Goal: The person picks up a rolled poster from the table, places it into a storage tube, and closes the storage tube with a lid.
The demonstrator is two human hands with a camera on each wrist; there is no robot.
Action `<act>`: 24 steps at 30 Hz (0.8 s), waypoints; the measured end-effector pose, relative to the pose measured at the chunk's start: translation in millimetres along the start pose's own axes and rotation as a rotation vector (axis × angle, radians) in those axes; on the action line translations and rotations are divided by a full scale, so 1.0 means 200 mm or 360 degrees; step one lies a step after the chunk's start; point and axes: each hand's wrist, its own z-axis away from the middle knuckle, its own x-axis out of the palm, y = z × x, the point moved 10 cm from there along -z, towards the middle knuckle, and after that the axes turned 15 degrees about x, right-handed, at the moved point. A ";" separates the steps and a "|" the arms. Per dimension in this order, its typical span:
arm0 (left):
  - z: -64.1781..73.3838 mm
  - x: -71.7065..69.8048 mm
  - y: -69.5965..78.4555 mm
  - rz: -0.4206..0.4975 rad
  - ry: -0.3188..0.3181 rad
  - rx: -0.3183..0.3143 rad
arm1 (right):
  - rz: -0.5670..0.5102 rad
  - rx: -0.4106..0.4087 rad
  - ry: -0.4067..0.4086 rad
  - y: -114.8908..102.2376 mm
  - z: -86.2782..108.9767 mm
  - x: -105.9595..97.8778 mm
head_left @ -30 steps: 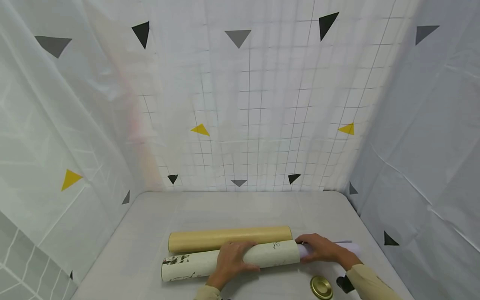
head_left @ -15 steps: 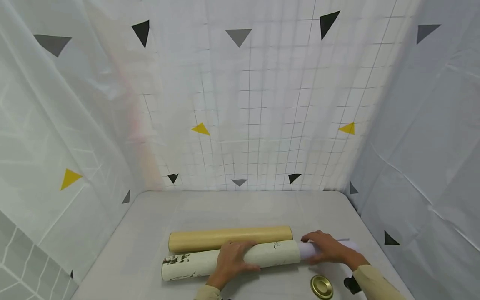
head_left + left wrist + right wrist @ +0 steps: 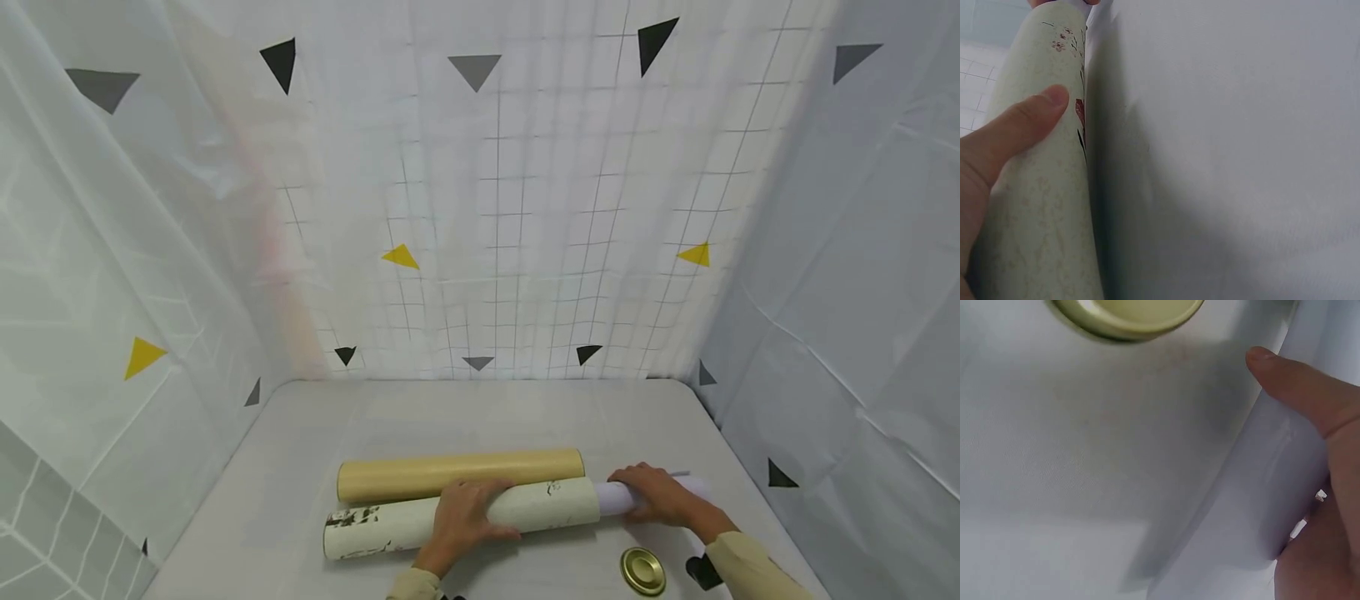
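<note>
A pale green cardboard tube (image 3: 540, 507) with a printed flower pattern lies across the front of the table. My left hand (image 3: 463, 517) grips it around its middle; in the left wrist view the thumb (image 3: 1029, 122) lies along its top. Out of the tube's right end sticks a roll of white paper (image 3: 615, 497), its near part inside the tube. My right hand (image 3: 660, 496) grips this roll a little right of the tube's mouth. In the right wrist view the thumb (image 3: 1297, 384) lies over the paper (image 3: 1247, 481).
Behind the patterned tube, close alongside, lies a plain yellow tube (image 3: 457, 475). A round gold lid (image 3: 642, 571) rests on the white table (image 3: 480, 417) near my right forearm. White sheeting with taped triangles stands around the table.
My right hand has shifted right along the paper roll, away from the tube's mouth, loosening and then closing on it again. My left hand has stayed on the tube.
</note>
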 end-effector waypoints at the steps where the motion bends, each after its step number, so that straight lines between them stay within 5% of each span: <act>1: 0.00 0.00 0.00 -0.0006 0.0002 0.0004 | -0.0008 0.0001 -0.0014 -0.01 0.00 0.00; 9: 0.00 0.01 0.00 -0.0041 0.0005 0.0018 | -0.0083 0.0017 -0.0097 -0.08 -0.02 0.02; 24: -0.01 0.02 0.00 -0.0050 -0.0001 0.0020 | 0.0000 -0.0064 -0.0043 -0.21 -0.04 0.03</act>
